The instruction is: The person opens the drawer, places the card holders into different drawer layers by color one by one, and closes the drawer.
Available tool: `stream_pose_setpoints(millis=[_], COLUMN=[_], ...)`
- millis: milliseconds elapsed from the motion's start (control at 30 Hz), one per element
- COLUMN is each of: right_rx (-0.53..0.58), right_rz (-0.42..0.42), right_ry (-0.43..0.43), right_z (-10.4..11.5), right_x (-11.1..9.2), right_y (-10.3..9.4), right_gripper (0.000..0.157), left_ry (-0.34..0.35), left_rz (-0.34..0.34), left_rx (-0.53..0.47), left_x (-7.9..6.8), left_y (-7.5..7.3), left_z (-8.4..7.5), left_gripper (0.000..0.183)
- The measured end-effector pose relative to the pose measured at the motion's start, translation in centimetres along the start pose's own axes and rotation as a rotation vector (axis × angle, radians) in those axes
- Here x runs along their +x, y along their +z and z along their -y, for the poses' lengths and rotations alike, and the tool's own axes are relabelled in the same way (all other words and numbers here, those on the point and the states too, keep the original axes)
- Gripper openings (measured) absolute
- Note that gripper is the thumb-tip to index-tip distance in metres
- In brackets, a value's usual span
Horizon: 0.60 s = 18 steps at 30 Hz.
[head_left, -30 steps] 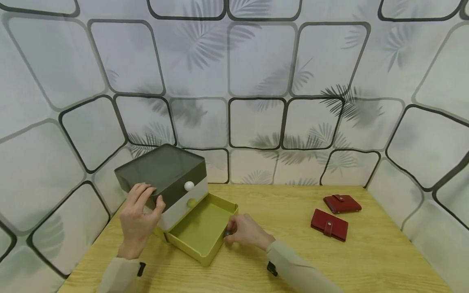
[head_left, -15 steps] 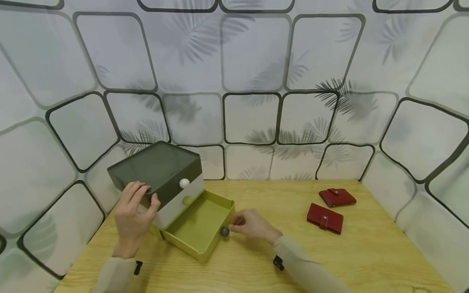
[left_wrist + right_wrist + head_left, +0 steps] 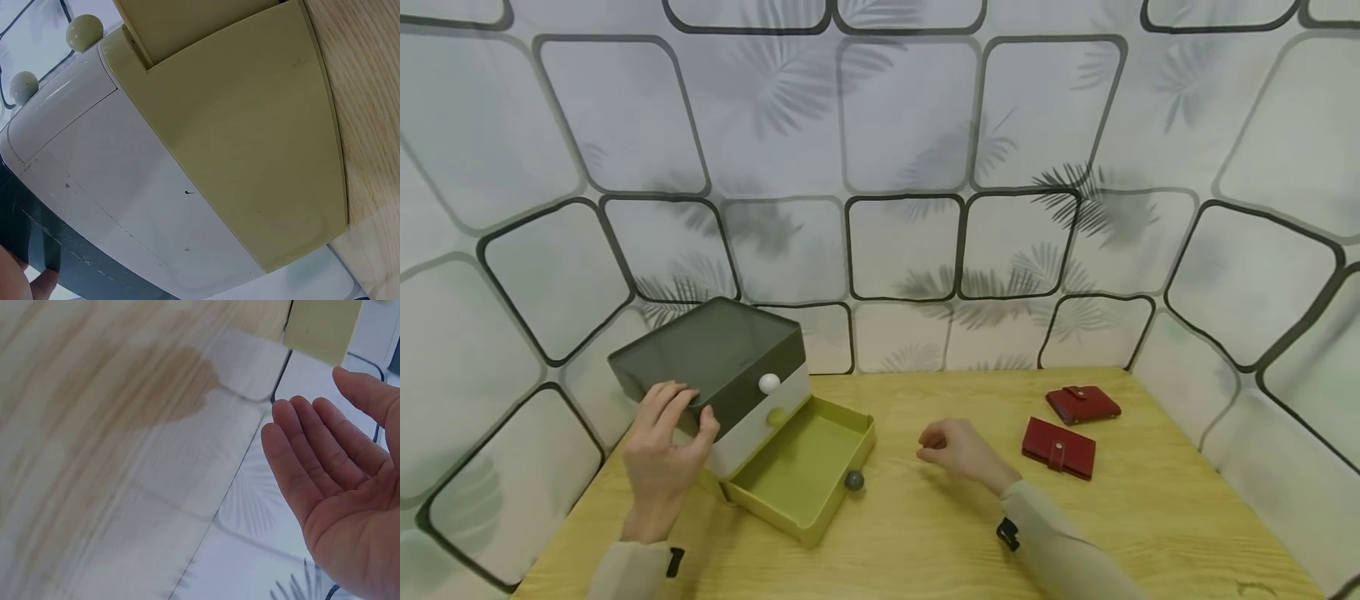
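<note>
"What has the left hand got?"

"The left hand (image 3: 662, 454) grips the near corner of the drawer box (image 3: 711, 354); its fingers bend over the edge of the dark grey top, with the thumb set apart from them at the front; the left wrist view catches only a bit of those fingers, low in one corner against the grey."

"And the right?"

"The right hand (image 3: 962, 454) holds nothing; it is at the table (image 3: 940, 542), between the drawer box and two red wallets; the head view has its fingers lightly bent, while the right wrist view shows the palm, the fingers loosely side by side and the thumb well away from them."

"Where is the drawer itself?"

"The yellow-green drawer (image 3: 801, 467) is the bottom one, pulled out toward the person's right; its dark knob (image 3: 854, 480) sits at the front, well apart from the right hand; above it come a white level with a yellow-green knob (image 3: 777, 417), then the grey level with a white knob (image 3: 769, 383)."

"Any writing?"

"Small dark specks and scuffs mark the white side of the box in the left wrist view; too small to tell whether any are letters; the near wallet (image 3: 1060, 450) and the far wallet (image 3: 1084, 404) each have a strap with a round stud, and I can't tell whether the studs are stamped; the wall (image 3: 902, 250) carries rounded squares and palm leaves."
</note>
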State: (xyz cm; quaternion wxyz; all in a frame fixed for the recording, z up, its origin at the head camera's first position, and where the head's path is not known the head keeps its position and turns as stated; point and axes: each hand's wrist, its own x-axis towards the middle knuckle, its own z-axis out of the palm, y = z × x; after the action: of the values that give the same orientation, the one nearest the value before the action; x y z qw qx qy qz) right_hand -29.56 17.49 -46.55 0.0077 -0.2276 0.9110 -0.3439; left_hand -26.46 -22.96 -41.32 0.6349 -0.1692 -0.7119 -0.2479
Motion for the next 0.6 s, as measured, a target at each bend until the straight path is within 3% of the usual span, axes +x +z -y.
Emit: stream_pose_setpoints(millis=[233, 600], right_rx=[-0.03, -0.104], right_rz=[-0.095, -0.15], right_ry=[0.034, 0.218], right_z=[-1.8, -5.2], right_x=[-0.8, -3.3], right_y=[-2.5, -6.3], right_gripper=[0.022, 0.03], left_ry=[0.006, 0.007], left_rz=[0.017, 0.011], left_rx=[-0.004, -0.018], left_x=[0.2, 0.0], left_y=[-0.1, -0.2], left_z=[0.0, -0.1], left_gripper=[0.032, 0.031])
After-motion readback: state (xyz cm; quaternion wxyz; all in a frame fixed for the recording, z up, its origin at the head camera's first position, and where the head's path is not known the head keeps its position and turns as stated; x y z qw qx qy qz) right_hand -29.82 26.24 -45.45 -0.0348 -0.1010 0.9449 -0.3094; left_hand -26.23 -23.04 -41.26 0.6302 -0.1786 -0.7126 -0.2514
